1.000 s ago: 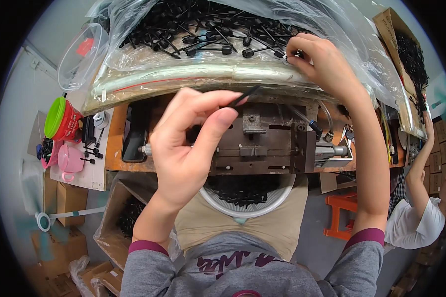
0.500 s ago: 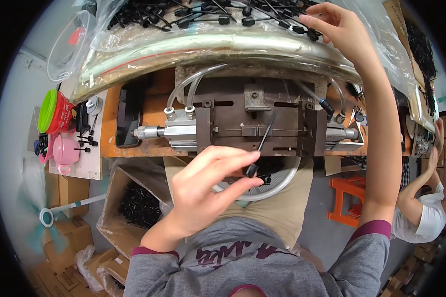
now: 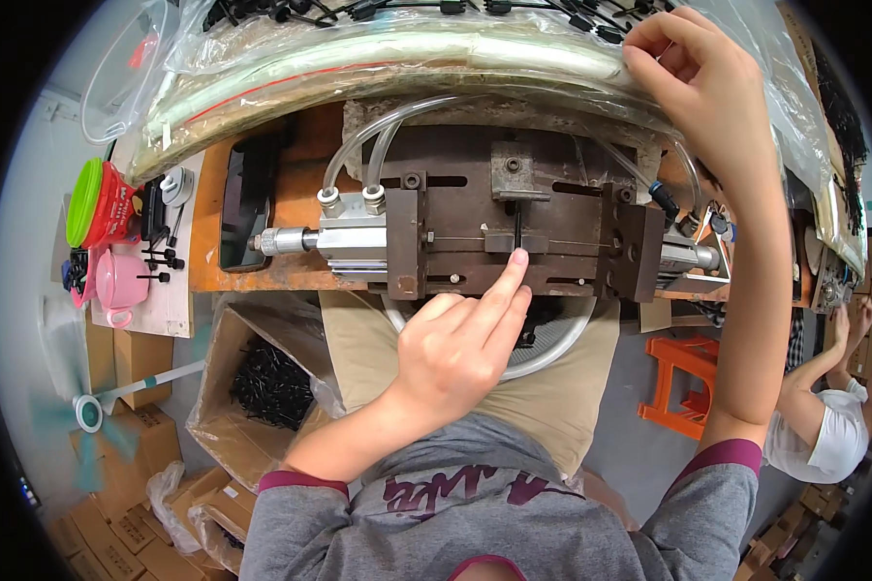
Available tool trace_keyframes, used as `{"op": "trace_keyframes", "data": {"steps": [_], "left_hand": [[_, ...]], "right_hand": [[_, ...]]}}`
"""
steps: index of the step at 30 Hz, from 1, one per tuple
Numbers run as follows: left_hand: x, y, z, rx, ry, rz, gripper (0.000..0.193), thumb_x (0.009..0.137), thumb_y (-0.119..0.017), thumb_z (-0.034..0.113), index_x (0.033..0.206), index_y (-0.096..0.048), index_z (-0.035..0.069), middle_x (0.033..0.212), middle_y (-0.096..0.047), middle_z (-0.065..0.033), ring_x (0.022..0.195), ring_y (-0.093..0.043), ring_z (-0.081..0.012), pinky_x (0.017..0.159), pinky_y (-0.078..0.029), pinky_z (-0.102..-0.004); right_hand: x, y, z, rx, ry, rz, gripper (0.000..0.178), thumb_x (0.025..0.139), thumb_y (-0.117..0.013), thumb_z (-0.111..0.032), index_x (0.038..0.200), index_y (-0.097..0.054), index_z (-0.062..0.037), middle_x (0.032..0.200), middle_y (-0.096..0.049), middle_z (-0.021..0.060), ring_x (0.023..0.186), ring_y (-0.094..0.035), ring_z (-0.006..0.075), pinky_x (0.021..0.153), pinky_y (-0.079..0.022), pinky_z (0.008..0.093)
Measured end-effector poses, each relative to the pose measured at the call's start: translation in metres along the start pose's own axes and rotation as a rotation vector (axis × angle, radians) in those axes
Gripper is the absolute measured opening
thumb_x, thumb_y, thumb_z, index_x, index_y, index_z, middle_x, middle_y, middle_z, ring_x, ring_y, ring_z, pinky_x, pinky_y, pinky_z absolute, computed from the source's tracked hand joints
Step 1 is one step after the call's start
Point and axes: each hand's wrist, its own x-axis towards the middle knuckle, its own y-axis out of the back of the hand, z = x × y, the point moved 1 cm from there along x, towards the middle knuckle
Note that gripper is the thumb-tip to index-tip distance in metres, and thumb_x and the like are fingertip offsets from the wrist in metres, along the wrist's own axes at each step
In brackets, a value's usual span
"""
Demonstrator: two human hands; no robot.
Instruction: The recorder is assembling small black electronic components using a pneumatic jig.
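My left hand [image 3: 463,344] is over the front of a dark metal fixture [image 3: 455,266]. Its index finger is stretched out, the tip touching the lower end of a thin black rod [image 3: 517,223] set upright in the picture at the fixture's middle. The other fingers are partly bent, and the thumb is hidden. Up at the right, my right hand [image 3: 698,82] hovers at the edge of a plastic-covered bench heap, its fingers curled together. Whatever they pinch, if anything, cannot be made out. Several black rod-shaped parts with knobbed ends [image 3: 484,8] lie just left of it.
Air cylinders [image 3: 354,242] with clear hoses flank the fixture. Below it, a round white-rimmed tray [image 3: 562,349] rests at my lap. A carton of black parts [image 3: 271,382] stands at left, beyond it a pink cup [image 3: 121,286]. An orange stool [image 3: 683,382] and another person [image 3: 824,426] are at right.
My left hand has moved the black rod from in front of the fixture into its middle, and its pinch has loosened. My right hand has drawn back slightly from the black parts, fingers curling.
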Motion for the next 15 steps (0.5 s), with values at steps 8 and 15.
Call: {"op": "trace_keyframes", "data": {"steps": [8,15], "left_hand": [[0.008,0.003,0.001,-0.02,0.001,-0.027,0.027,0.067,-0.081,0.011,0.092,-0.073,0.004,0.119,-0.071,-0.0078,0.058,-0.06,-0.0134,0.057,-0.046,-0.024],[0.009,0.006,0.0,-0.008,0.003,-0.065,0.029,0.066,-0.081,0.01,0.092,-0.073,0.005,0.119,-0.07,-0.0083,0.055,-0.058,-0.0131,0.054,-0.046,-0.0246]], "right_hand": [[-0.018,0.009,0.027,0.562,-0.149,-0.113,0.027,0.084,-0.076,-0.014,0.105,-0.069,0.0013,0.08,-0.064,0.0009,0.069,-0.057,0.0063,0.063,-0.044,0.0216],[-0.076,0.005,-0.027,0.713,-0.163,0.044,0.034,0.073,-0.077,0.008,0.105,-0.067,0.0044,0.092,-0.064,0.0039,0.076,-0.058,0.0059,0.067,-0.047,0.0178]]}}
